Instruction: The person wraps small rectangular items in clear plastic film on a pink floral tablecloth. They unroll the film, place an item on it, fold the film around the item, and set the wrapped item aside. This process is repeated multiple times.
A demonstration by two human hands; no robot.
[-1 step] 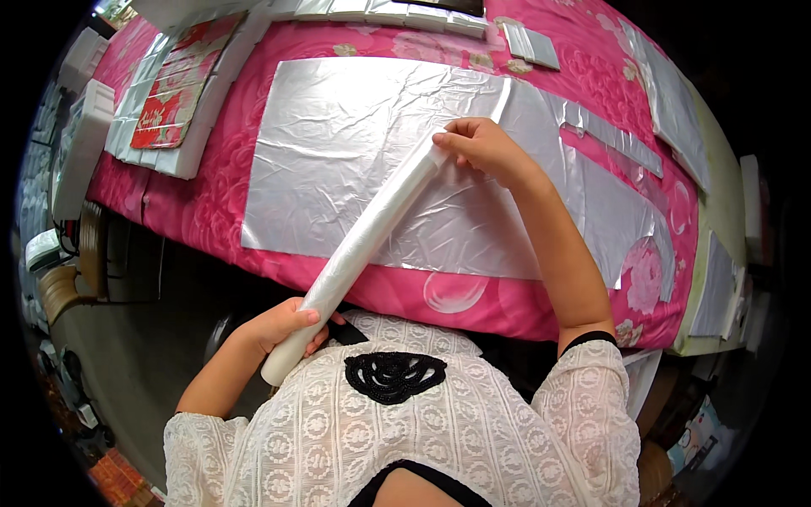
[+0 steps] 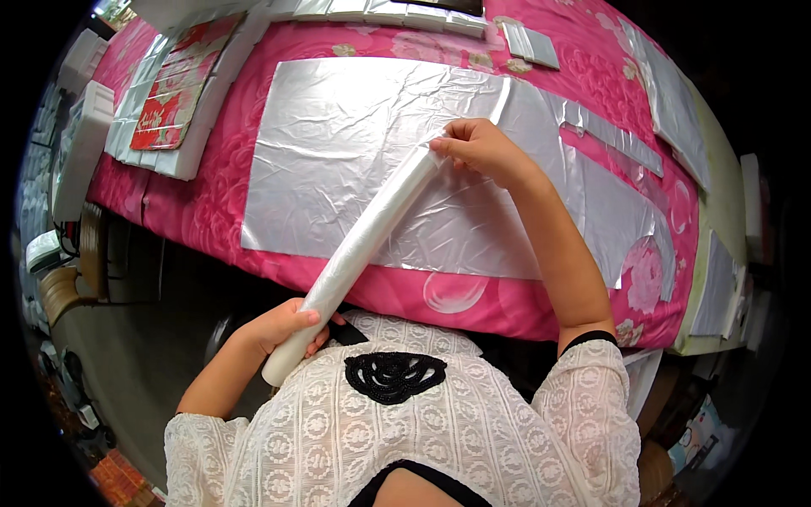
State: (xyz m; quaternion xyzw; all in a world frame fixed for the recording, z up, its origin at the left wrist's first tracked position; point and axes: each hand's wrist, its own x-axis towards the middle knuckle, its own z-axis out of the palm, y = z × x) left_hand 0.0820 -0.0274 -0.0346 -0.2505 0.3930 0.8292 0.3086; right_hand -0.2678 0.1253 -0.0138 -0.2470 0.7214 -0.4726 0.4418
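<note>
A long whitish roll of thin plastic film (image 2: 367, 232) lies slantwise from my body out over the table. Around its near end, against my blouse, my left hand (image 2: 291, 328) is closed with the thumb on top. At the far end my right hand (image 2: 473, 145) pinches the film's edge between thumb and fingers; the other fingers curl underneath, partly hidden. Beneath the roll a large stack of flat silvery plastic sheets (image 2: 321, 144) is spread, creased and shiny. A narrow folded plastic strip (image 2: 612, 139) and more sheets (image 2: 604, 203) lie to its right.
A pink floral cloth (image 2: 203, 211) covers the table. Packed white bundles (image 2: 182, 160) with a red patterned sheet (image 2: 182, 89) on top stand at the far left. A small packet (image 2: 532, 46) lies at the back. A wooden chair (image 2: 63, 287) stands left; other sheets (image 2: 667, 106) lie far right.
My right fingertips have shifted very slightly toward me at the roll's far end. My left hand and the sheets have not visibly moved.
</note>
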